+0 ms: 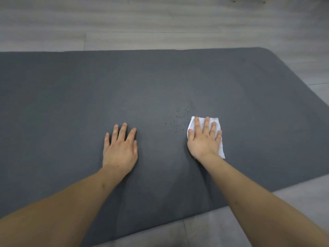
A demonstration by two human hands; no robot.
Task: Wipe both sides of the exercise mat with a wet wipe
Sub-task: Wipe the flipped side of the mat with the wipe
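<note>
Head view, near to far. At 6 o'clock, a strip of grey tiled floor (204, 229) borders the near edge of the exercise mat (71, 95), over which both bare forearms enter, from 7 and 5 o'clock. The dark grey mat lies flat on the floor and fills the middle of the view, its rounded corner at 2 o'clock and its left part running out of view at 9 o'clock. The left hand (121, 150), just left of centre, rests palm-down on the mat; its grip is fully spread, fingers straight and slightly splayed, with nothing in it. The right hand (204, 139), at 4 o'clock from centre, presses flat on the wet wipe (216, 121), a white crumpled sheet lying on the mat; fingers are straight on top of the sheet, not curled round it, and the sheet's edges show beyond the fingertips and along the hand's right side. Between the two hands, touching the sheet's left corner, a scatter of dark specks (179, 118) marks the mat. Beyond the far edge, at 12 o'clock, lies pale wood-grain floor (160, 24); at 1 o'clock, furniture legs (249, 0) are cut off by the top of the view.
</note>
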